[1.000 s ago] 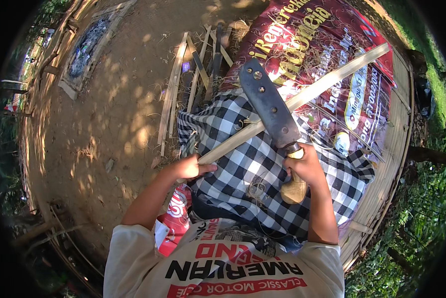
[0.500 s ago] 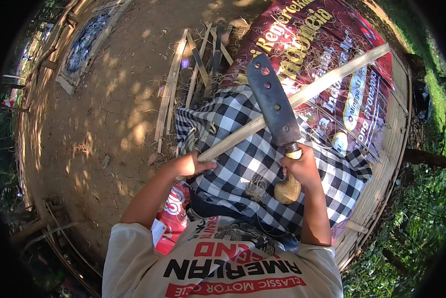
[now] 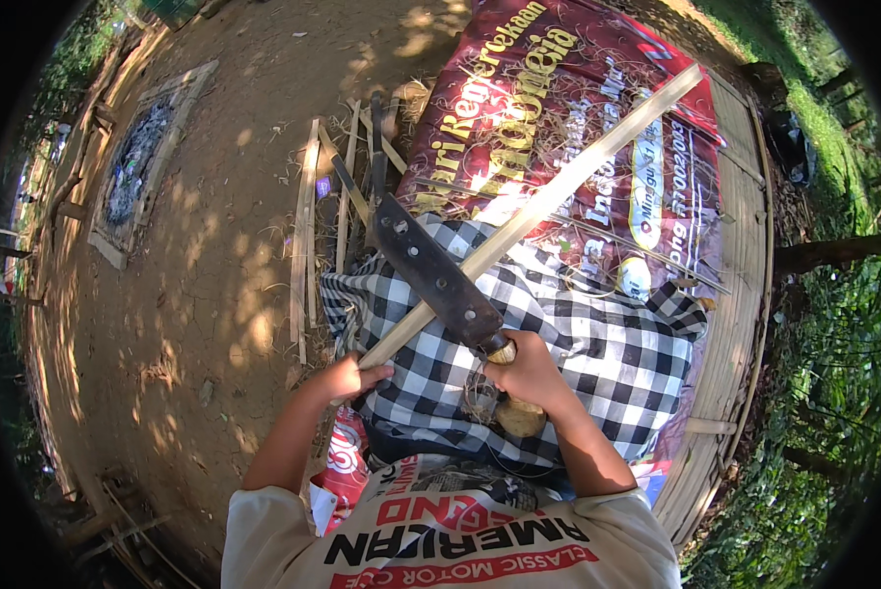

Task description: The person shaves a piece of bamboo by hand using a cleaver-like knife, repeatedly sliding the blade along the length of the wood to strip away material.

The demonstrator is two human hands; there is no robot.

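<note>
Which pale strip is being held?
The long pale strip crossed by the dark blade: the left hand grips its lower end, while the other strips lie left of the maroon banner.

A bamboo platform bears a maroon banner.

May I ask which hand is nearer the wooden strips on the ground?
Left hand, just below the strips in the picture; the right hand holds the knife farther away.

We see the stick partly hidden by the knife, and our shirt cut off by the lower edge.
</note>
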